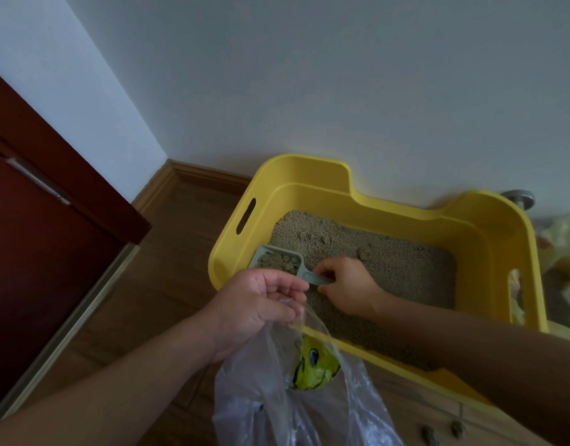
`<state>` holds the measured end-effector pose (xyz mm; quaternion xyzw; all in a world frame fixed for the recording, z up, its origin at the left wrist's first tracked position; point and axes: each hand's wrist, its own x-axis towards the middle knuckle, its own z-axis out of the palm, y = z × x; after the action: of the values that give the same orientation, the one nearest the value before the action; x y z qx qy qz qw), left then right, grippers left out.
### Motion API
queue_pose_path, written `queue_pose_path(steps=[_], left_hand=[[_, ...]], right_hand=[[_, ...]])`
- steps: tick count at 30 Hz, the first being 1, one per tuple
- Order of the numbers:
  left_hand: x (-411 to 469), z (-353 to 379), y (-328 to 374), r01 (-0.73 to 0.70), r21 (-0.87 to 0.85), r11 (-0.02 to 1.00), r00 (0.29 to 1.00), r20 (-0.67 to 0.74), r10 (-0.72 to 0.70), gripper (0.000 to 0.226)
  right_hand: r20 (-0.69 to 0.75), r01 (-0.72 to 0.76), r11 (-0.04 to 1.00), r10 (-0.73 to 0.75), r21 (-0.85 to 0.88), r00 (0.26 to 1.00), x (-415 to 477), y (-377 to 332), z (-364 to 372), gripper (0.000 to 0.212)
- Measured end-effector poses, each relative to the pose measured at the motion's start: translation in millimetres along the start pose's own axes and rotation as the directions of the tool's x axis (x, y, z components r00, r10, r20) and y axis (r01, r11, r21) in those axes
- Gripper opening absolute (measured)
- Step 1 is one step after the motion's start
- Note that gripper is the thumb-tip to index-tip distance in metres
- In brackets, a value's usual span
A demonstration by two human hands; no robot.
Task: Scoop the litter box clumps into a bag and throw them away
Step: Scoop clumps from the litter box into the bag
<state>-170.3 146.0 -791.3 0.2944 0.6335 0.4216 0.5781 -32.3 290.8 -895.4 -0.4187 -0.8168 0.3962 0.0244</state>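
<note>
Below, wooden floor (167, 262) meets white wall (309, 75).

Wooden floor (167, 268): yellow litter box (309, 172), stray clumps (429, 435) beside it.

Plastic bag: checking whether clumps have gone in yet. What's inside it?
Through the plastic bag, pinched by the left hand, a yellow-green printed wad shows. Wrinkles and glare hide the bottom, so anything else there cannot be told.
</note>
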Motion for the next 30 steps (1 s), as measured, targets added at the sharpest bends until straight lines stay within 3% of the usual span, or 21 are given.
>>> queue_pose_path(steps=[9,30], left_hand=[[-1.5,0.5,-1.5,-0.002,0.007,1.0,1.0,-0.021,0.002,0.038],[-38.5,-3.2,2.4,-0.058,0.172,0.983,0.991,-0.105,0.077,0.039]], right_hand=[[-0.053,0.007,0.999,-0.009,-0.045,0.999,-9.3,-6.4,-16.3,0.033],[-0.097,-0.041,0.991,0.029,-0.125,0.995,-77.3,-5.5,-88.5,0.025]])
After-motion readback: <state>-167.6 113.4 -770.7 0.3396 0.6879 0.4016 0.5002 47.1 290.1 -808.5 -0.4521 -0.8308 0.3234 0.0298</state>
